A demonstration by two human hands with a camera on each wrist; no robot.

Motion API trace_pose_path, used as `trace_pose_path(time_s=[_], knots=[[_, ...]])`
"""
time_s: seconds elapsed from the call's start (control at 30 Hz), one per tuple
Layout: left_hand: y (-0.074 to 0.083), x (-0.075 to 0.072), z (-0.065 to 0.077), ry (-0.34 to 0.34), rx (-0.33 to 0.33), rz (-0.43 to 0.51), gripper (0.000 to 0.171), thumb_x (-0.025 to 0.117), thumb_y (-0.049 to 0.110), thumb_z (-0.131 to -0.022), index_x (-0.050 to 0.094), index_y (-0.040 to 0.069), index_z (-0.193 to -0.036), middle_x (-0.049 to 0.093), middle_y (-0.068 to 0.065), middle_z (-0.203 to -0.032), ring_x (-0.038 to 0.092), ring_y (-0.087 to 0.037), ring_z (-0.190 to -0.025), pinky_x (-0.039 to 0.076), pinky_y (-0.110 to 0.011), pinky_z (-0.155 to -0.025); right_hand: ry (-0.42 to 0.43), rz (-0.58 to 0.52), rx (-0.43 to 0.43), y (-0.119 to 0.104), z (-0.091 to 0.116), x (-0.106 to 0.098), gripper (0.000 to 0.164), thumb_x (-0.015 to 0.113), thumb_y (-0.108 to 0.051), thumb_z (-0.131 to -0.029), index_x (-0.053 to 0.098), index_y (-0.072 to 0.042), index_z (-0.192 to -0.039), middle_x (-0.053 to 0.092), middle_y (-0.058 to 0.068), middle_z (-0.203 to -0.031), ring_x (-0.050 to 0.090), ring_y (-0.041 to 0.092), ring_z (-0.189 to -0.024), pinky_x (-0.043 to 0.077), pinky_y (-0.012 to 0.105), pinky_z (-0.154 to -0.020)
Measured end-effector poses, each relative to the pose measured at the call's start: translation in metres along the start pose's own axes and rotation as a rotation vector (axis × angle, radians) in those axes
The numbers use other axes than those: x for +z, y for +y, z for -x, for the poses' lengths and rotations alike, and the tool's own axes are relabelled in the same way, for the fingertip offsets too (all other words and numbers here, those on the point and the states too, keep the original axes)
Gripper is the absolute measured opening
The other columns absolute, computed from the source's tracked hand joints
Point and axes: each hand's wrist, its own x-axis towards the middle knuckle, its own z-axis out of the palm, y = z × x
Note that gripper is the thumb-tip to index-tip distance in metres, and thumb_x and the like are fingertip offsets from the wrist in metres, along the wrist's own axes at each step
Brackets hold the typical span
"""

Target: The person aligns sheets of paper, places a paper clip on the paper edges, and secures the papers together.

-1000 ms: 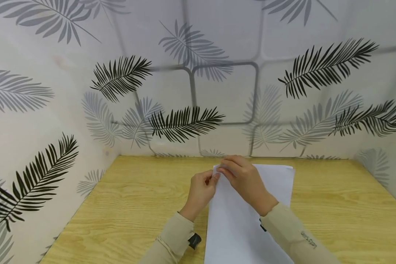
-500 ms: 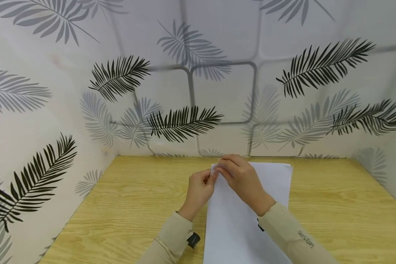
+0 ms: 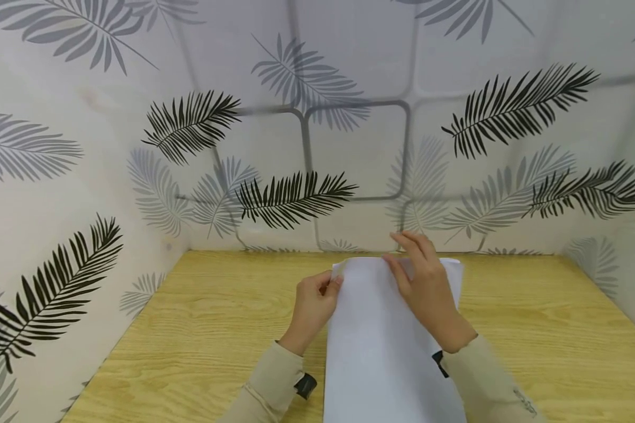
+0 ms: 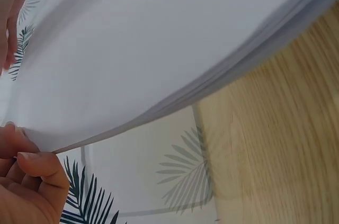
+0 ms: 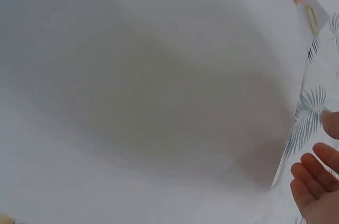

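A stack of white paper sheets (image 3: 386, 341) has its upper left corner pinched between the thumb and fingers of my left hand (image 3: 315, 302). In the left wrist view, the layered edges of the paper (image 4: 212, 78) show beside that grip. A gold paper clip (image 5: 312, 20) sits on the pinched corner in the right wrist view, close to the left fingertips. My right hand (image 3: 428, 288) is over the upper right part of the stack in the head view. Its fingers are spread and loosely bent, with nothing between them, just off the paper's edge in the right wrist view.
The paper lies on a light wood-grain table (image 3: 233, 317). Behind it and at both sides hangs a pale leaf-patterned curtain (image 3: 360, 147), meeting the table's far edge. Both sleeves are beige, and a black wrist device (image 3: 306, 385) shows at the left cuff.
My right hand has left the pinched corner and moved right along the top edge, its fingers opening. My left hand keeps its pinch and has shifted slightly left with the paper.
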Motion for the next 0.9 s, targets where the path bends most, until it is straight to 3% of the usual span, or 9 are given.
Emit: trace_pose_path(time_s=[0.13,0.23,0.3,0.37,0.5,0.53,0.63,0.73,0.9], knots=[[0.000,-0.004,0.000,0.008,-0.012,0.016,0.035,0.061,0.003,-0.092,0.048,0.002,-0.060,0.033,0.004,-0.053,0.032,-0.007,-0.048,0.027,-0.020,-0.046,0.110,0.004,0.174,0.019,0.002,-0.024,0.034,0.068,0.002,-0.086,0.059,0.008,-0.119,0.054,0.025,-0.115,0.052,0.039,-0.108,0.041,0.048,-0.090],[0.000,-0.007,0.000,0.011,-0.023,0.024,0.033,0.061,0.004,-0.093,0.051,0.000,-0.062,0.035,0.003,-0.053,0.034,-0.006,-0.048,0.028,-0.020,-0.046,0.071,-0.063,0.381,0.033,0.008,-0.043,0.035,0.060,-0.008,-0.095,0.054,0.008,-0.125,0.052,0.026,-0.121,0.049,0.038,-0.113,0.039,0.036,-0.095],[-0.001,-0.009,0.000,0.014,-0.031,0.031,0.031,0.061,0.005,-0.093,0.054,-0.001,-0.063,0.036,0.003,-0.054,0.034,-0.006,-0.049,0.028,-0.020,-0.047,-0.054,-0.145,0.548,0.041,0.015,-0.055,0.044,0.053,-0.019,-0.100,0.046,0.008,-0.134,0.049,0.025,-0.129,0.046,0.037,-0.119,0.036,0.021,-0.095],[-0.002,-0.010,0.000,0.018,-0.037,0.042,0.027,0.062,0.005,-0.093,0.058,-0.002,-0.067,0.038,0.003,-0.054,0.035,-0.005,-0.049,0.029,-0.019,-0.047,-0.230,-0.247,0.710,0.047,0.021,-0.065,0.056,0.049,-0.029,-0.102,0.035,0.005,-0.144,0.043,0.025,-0.138,0.041,0.038,-0.127,0.035,0.020,-0.100],[-0.003,-0.012,-0.001,0.030,-0.040,0.056,0.020,0.064,0.005,-0.092,0.065,-0.004,-0.074,0.043,0.001,-0.056,0.039,-0.005,-0.050,0.031,-0.019,-0.047,-0.546,-0.463,0.901,0.055,0.035,-0.073,0.071,0.049,-0.036,-0.101,0.015,0.001,-0.152,0.027,0.024,-0.152,0.029,0.037,-0.138,0.029,0.045,-0.110],[-0.003,-0.012,-0.001,0.033,-0.041,0.058,0.019,0.064,0.005,-0.091,0.066,-0.004,-0.075,0.045,0.001,-0.057,0.040,-0.006,-0.051,0.032,-0.019,-0.047,-0.588,-0.507,0.925,0.056,0.038,-0.073,0.072,0.050,-0.036,-0.101,0.014,0.000,-0.152,0.027,0.023,-0.152,0.031,0.034,-0.138,0.030,0.049,-0.108],[-0.002,-0.013,-0.002,0.035,-0.043,0.052,0.017,0.063,0.005,-0.092,0.067,-0.005,-0.078,0.048,-0.001,-0.058,0.041,-0.006,-0.051,0.032,-0.019,-0.047,-0.603,-0.611,0.924,0.054,0.049,-0.068,0.067,0.052,-0.031,-0.101,0.020,0.002,-0.150,0.042,0.017,-0.144,0.048,0.019,-0.126,0.042,0.038,-0.101],[-0.001,-0.014,-0.003,0.034,-0.047,0.039,0.016,0.062,0.005,-0.092,0.069,-0.005,-0.081,0.051,-0.002,-0.058,0.041,-0.006,-0.050,0.033,-0.019,-0.047,-0.515,-0.655,0.865,0.048,0.057,-0.062,0.057,0.049,-0.025,-0.102,0.030,0.008,-0.145,0.060,0.001,-0.124,0.060,0.006,-0.104,0.051,0.025,-0.084],[-0.001,-0.016,-0.003,0.034,-0.041,0.027,0.015,0.061,0.005,-0.093,0.069,-0.006,-0.086,0.056,-0.008,-0.060,0.043,-0.005,-0.051,0.035,-0.020,-0.047,-0.341,-0.592,0.774,0.036,0.062,-0.054,0.042,0.048,-0.017,-0.102,0.045,0.012,-0.132,0.066,-0.012,-0.096,0.063,0.005,-0.085,0.053,0.024,-0.070]])
